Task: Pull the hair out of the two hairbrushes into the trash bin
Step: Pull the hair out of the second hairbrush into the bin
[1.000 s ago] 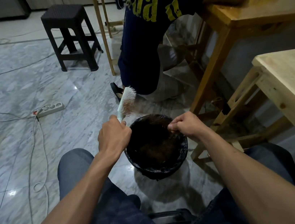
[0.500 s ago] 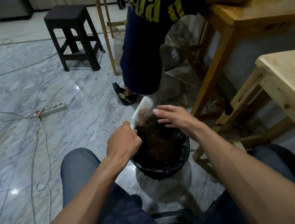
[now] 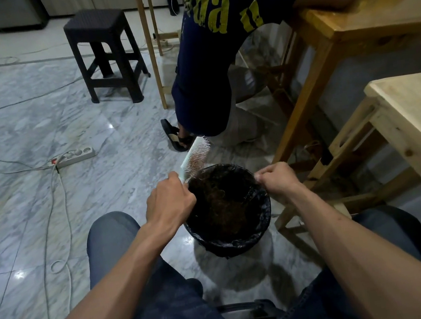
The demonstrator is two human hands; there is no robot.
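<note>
1. Now left hand [image 3: 169, 203] grips white hairbrush [image 3: 195, 158] handle, head tilted over trash bin [image 3: 231, 240] far-left rim.
2. Right hand [image 3: 277, 179] fingertips pinched at right rim; any strands too fine to tell.
3. Hair likely light, tangled; pinch near bristle roots.

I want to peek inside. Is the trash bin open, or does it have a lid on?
Open. The bin has no lid on it; its round mouth, lined with a black bag, shows a dark brown mass inside.
</note>
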